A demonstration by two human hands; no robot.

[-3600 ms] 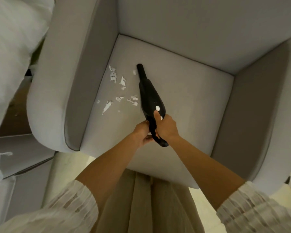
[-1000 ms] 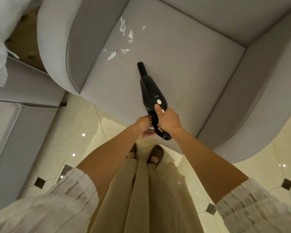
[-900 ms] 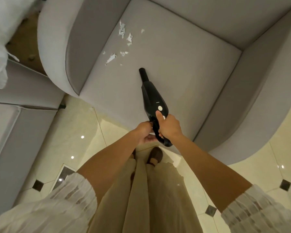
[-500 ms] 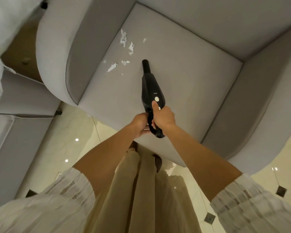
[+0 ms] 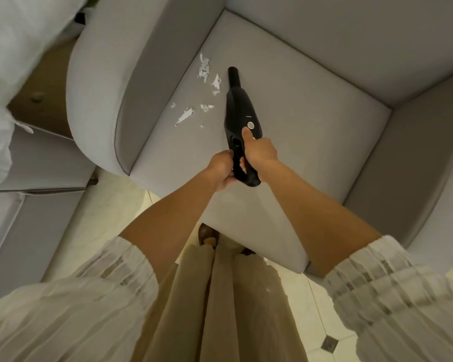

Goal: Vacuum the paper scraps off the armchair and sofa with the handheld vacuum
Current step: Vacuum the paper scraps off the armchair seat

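Vacuum: the black handheld vacuum (image 5: 239,118) is over the armchair seat (image 5: 298,121), with its thin nozzle pointing away from the person, just beside the paper scraps (image 5: 204,71).
Right hand: the right hand (image 5: 258,152) is wrapped around the vacuum's handle, and its thumb lies flat along the top, right below the round white button (image 5: 250,125) (probably so the button is easy to press).
Left hand: the left hand (image 5: 221,167) has its fingers curled against the handle from the other side, I think to keep the vacuum steady and help aim it.
Scraps: the white torn bits lie in a loose bunch on the left part of the seat, near the left armrest (image 5: 100,82); some are by the nozzle tip and some are lower down, beside the vacuum's body.
Nozzle: I cannot tell if the tip touches the seat or floats just above it.
How far along: the scraps on the armchair are not cleaned up yet.
Next: the nozzle likely needs to swing a little left, onto the bits.
Sofa: the grey sofa (image 5: 24,205) sits at the left edge, across the shiny tile floor (image 5: 102,212).
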